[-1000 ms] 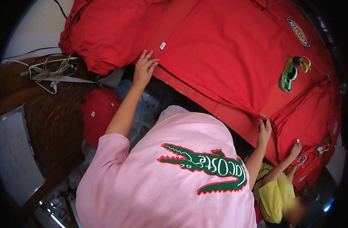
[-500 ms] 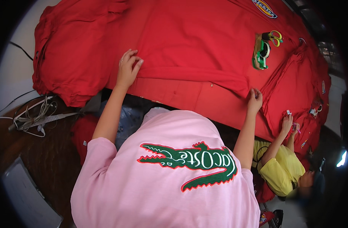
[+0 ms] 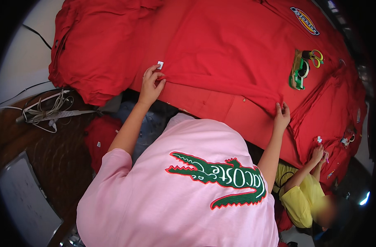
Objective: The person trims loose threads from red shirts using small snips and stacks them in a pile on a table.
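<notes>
Two hands at one red cloth along the worktop's near edge.
The cloth [image 3: 229, 53] lies spread, its hem short of the worktop [image 3: 220, 104]'s near edge; its far side is hard to trace, red on red. The right hand [image 3: 282, 117] pinches the hem's right corner; the left hand [image 3: 151, 85] is narrow at the left corner, but whether it grips I cannot tell. Toward the right end are one tape dispenser [image 3: 296, 79] and one pair of scissors [image 3: 318, 58], blades indistinct. One heap [image 3: 95, 49] covers the left end, cut off above.
</notes>
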A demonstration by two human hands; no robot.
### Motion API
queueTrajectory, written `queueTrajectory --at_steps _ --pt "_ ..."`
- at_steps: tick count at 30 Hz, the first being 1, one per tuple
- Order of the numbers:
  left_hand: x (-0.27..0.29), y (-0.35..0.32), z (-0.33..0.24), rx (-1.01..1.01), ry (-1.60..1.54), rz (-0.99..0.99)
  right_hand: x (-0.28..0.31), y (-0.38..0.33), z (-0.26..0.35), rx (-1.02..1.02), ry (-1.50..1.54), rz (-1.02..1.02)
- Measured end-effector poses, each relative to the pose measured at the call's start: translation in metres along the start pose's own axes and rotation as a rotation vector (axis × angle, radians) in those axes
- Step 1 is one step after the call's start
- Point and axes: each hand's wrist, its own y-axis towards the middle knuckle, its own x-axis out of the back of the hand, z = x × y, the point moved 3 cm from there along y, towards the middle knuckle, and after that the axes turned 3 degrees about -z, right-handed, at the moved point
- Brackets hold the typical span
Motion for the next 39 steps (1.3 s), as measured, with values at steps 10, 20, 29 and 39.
queueTrajectory --at_steps 10,20,29,39 --pt "0.016 0.064 -0.032 0.455 -0.858 -0.272 0.045 0.036 0.033 -0.106 0.670 -0.080" --pt "0.033 0.080 -0.060 0.480 -0.786 -0.308 0.076 0.015 0.041 -0.098 1.170 0.158" --pt "0.026 0.054 -0.014 0.258 -0.661 -0.224 0.081 -0.037 0.075 0.114 0.498 0.712" --pt "-0.030 0.007 -0.080 -0.208 0.042 0.075 -0.014 -0.110 0.060 0.287 -0.239 0.397"
